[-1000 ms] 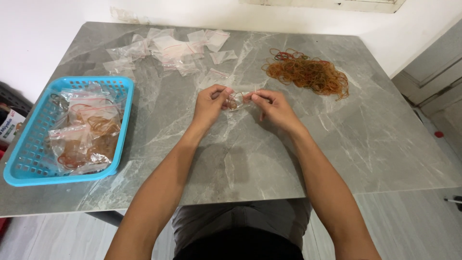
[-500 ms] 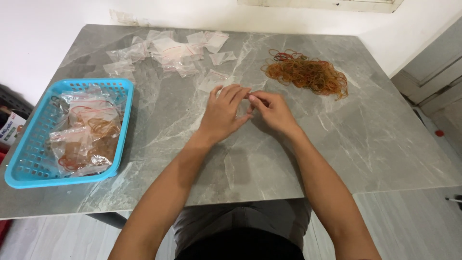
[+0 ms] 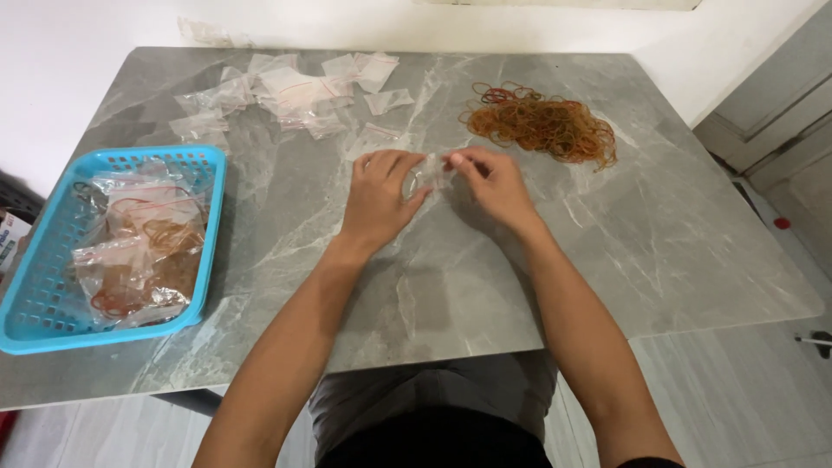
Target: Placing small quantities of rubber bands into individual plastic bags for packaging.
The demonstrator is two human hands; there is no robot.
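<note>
My left hand [image 3: 381,198] and my right hand [image 3: 492,184] meet at the middle of the grey marble table [image 3: 485,286]. Between them lies a small clear plastic bag [image 3: 431,173]. My left palm lies partly over its left side with fingers spread, and my right fingertips pinch its right edge. A heap of orange and red rubber bands [image 3: 546,124] lies on the table just beyond my right hand. Several empty clear bags [image 3: 295,94] are scattered at the far left.
A blue plastic basket [image 3: 45,303] at the left edge holds several clear bags filled with rubber bands. A white wall runs behind the table. Tiled floor and a grey door show at the right.
My left hand has gone from pinching the small bag to lying flatter on it. Both hands have shifted slightly toward me, with the bag lower on the table.
</note>
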